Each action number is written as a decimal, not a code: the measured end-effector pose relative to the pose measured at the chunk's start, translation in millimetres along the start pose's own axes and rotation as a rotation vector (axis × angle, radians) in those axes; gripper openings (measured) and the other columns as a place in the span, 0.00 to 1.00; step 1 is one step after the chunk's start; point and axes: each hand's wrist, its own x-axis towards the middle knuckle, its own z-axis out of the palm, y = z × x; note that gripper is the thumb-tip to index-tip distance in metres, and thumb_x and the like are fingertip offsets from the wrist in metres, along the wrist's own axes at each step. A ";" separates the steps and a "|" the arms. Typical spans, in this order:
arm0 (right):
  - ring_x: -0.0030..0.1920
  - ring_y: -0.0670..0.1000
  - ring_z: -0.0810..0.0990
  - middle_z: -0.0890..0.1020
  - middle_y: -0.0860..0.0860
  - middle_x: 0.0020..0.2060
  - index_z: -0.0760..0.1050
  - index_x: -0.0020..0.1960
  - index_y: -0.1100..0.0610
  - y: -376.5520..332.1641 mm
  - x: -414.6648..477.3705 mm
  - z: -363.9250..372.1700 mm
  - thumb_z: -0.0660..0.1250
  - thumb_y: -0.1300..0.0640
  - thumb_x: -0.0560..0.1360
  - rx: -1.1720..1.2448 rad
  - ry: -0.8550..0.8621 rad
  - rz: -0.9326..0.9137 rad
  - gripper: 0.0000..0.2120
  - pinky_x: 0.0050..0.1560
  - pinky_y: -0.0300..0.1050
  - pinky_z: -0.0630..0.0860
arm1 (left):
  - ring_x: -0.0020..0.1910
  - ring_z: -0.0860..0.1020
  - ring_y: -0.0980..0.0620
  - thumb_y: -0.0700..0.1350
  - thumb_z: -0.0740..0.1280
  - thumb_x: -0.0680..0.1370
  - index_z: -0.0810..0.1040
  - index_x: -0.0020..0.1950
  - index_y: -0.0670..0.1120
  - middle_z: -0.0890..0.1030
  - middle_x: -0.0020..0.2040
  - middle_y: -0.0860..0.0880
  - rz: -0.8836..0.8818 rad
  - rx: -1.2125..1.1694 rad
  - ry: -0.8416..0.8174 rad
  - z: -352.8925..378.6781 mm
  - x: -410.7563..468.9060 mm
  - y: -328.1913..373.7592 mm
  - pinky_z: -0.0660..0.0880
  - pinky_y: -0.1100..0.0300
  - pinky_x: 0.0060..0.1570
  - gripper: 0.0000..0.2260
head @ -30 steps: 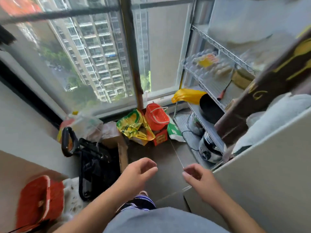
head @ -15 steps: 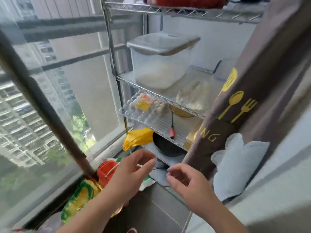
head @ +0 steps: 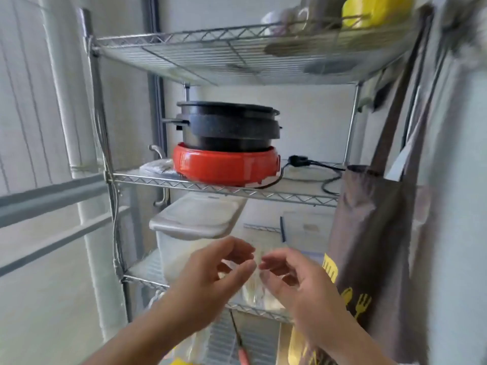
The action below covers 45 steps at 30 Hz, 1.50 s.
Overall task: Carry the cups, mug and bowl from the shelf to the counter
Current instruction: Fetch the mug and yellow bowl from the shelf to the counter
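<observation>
A wire shelf rack (head: 184, 51) stands in front of me. On its top shelf, seen from below and blurred, sit a whitish cup-like thing (head: 276, 19) and a yellow vessel (head: 369, 10). My left hand (head: 210, 283) and my right hand (head: 295, 283) hover close together in front of the lower shelf, fingers curled and apart, holding nothing. Both are well below the top shelf.
A black pot on a red cooker base (head: 226, 154) fills the middle shelf, its cord (head: 316, 164) trailing right. A lidded clear container (head: 195, 227) sits one shelf lower. A brown apron (head: 374, 233) hangs on the rack's right side. Window bars (head: 52, 196) are at left.
The view has swung up from the floor to the upper shelves. Both hands have risen with it and stay close together, empty.
</observation>
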 end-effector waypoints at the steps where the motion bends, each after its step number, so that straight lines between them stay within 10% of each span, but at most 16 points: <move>1: 0.45 0.42 0.82 0.84 0.42 0.45 0.80 0.49 0.45 -12.2 13.7 -3.6 0.71 0.51 0.73 -0.016 0.012 -0.039 0.06 0.43 0.32 0.77 | 0.46 0.82 0.58 0.57 0.67 0.72 0.80 0.51 0.56 0.84 0.46 0.58 0.045 0.007 -0.006 -7.2 16.7 7.9 0.77 0.66 0.43 0.10; 8: 0.44 0.42 0.82 0.84 0.43 0.43 0.79 0.50 0.46 -86.8 91.1 -40.2 0.69 0.44 0.72 -0.188 0.099 -0.288 0.10 0.42 0.34 0.77 | 0.47 0.82 0.60 0.58 0.68 0.73 0.79 0.53 0.54 0.84 0.46 0.58 0.274 0.083 0.008 -52.0 109.2 58.1 0.80 0.59 0.47 0.13; 15: 0.44 0.41 0.81 0.82 0.43 0.42 0.77 0.53 0.47 -143.0 152.1 -96.0 0.69 0.44 0.72 -0.481 0.176 -0.420 0.13 0.40 0.34 0.77 | 0.48 0.79 0.68 0.61 0.64 0.71 0.78 0.53 0.57 0.82 0.46 0.62 0.406 0.265 0.094 -91.5 174.3 115.4 0.74 0.75 0.45 0.15; 24: 0.41 0.45 0.79 0.81 0.43 0.40 0.76 0.50 0.47 -209.4 193.3 -169.1 0.69 0.42 0.70 -0.777 0.290 -0.491 0.13 0.40 0.42 0.77 | 0.46 0.81 0.55 0.55 0.67 0.75 0.79 0.52 0.53 0.83 0.46 0.55 0.464 0.446 0.147 -99.9 257.0 176.6 0.78 0.56 0.48 0.09; 38: 0.40 0.59 0.76 0.75 0.53 0.35 0.71 0.40 0.55 -228.3 244.8 -239.3 0.69 0.45 0.62 -1.014 0.660 -0.011 0.15 0.30 0.40 0.64 | 0.39 0.73 0.43 0.46 0.65 0.71 0.70 0.42 0.46 0.72 0.38 0.47 0.216 0.764 0.341 -44.8 361.7 218.1 0.64 0.59 0.31 0.05; 45: 0.26 0.53 0.78 0.80 0.56 0.37 0.69 0.42 0.55 -221.8 267.0 -233.6 0.68 0.55 0.68 -0.536 0.673 0.153 0.09 0.17 0.33 0.70 | 0.35 0.75 0.46 0.43 0.69 0.67 0.69 0.33 0.46 0.73 0.31 0.49 0.056 0.679 0.348 -42.4 379.5 219.7 0.64 0.62 0.26 0.09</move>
